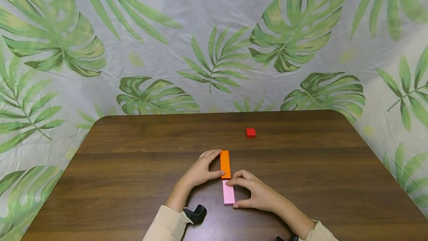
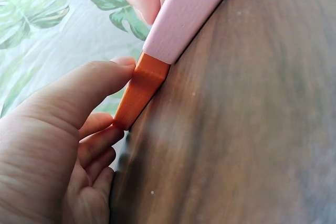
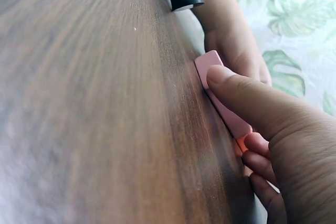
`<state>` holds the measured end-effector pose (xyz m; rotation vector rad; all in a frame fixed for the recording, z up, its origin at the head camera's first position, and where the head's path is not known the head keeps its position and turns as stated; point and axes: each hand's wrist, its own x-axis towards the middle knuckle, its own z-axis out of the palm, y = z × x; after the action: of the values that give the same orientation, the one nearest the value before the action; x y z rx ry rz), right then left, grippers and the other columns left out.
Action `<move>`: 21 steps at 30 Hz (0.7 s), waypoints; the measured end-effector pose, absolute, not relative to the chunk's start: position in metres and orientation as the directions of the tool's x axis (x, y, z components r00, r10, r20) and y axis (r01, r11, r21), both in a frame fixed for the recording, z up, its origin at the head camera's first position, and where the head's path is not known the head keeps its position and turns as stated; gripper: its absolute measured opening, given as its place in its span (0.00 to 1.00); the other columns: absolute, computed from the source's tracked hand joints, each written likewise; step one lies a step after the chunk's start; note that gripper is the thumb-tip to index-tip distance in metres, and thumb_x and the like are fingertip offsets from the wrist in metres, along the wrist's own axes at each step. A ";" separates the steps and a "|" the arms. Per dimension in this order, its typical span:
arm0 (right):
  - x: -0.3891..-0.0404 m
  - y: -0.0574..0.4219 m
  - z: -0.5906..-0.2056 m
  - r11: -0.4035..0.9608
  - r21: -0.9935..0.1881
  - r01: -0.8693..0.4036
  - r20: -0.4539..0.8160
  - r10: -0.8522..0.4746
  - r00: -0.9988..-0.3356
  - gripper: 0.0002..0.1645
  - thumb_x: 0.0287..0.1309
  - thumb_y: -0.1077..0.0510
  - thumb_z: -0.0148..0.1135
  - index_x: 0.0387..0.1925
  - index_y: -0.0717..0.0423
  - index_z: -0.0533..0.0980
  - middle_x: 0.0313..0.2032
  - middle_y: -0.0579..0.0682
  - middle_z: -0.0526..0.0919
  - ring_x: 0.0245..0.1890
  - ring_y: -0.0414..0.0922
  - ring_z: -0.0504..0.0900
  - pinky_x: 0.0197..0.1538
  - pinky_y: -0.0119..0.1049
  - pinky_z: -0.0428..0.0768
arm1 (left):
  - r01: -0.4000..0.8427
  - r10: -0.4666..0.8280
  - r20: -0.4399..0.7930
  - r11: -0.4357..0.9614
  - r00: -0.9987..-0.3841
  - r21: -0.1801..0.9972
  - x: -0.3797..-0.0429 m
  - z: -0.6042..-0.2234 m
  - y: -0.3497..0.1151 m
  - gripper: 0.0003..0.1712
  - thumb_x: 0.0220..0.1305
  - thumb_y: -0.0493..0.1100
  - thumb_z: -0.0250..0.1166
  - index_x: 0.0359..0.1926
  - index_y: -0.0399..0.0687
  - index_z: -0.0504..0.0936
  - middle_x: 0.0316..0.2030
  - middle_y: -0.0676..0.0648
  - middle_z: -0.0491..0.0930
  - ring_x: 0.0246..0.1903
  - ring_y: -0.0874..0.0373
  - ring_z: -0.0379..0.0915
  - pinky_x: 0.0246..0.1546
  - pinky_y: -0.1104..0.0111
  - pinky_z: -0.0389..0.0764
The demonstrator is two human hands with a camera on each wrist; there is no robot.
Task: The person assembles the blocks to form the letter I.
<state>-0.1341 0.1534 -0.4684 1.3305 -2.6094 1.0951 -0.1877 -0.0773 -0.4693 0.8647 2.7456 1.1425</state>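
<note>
At lower centre of frame, I observe left hand pinching orange block; just below, right hand pinches pink block.

- Three blocks lie on my worktop.
- The front block is nearest me, between my hands.
- The middle block lies straight behind it, end to end in one line running away from me.
- The rear block sits well apart, behind and to the right, near the worktop's back edge.
- My left hand is left of the middle block; my right hand, right of the front block.
- A cloth hangs behind the worktop.
</note>
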 end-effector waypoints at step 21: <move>-0.135 0.151 -0.470 0.442 -0.538 -0.718 0.314 -0.685 -0.657 0.32 0.41 0.42 0.68 0.52 0.44 0.73 0.45 0.38 0.67 0.46 0.38 0.68 0.47 0.37 0.71 | 0.478 0.512 0.164 0.576 -0.843 0.663 -0.188 -0.470 -0.077 0.40 0.51 0.51 0.66 0.63 0.41 0.63 0.61 0.46 0.63 0.62 0.52 0.52 0.60 0.59 0.55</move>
<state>-0.1345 0.1505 -0.4704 1.2778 -2.6255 1.0168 -0.1876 -0.0770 -0.4695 0.8641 2.7479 1.1345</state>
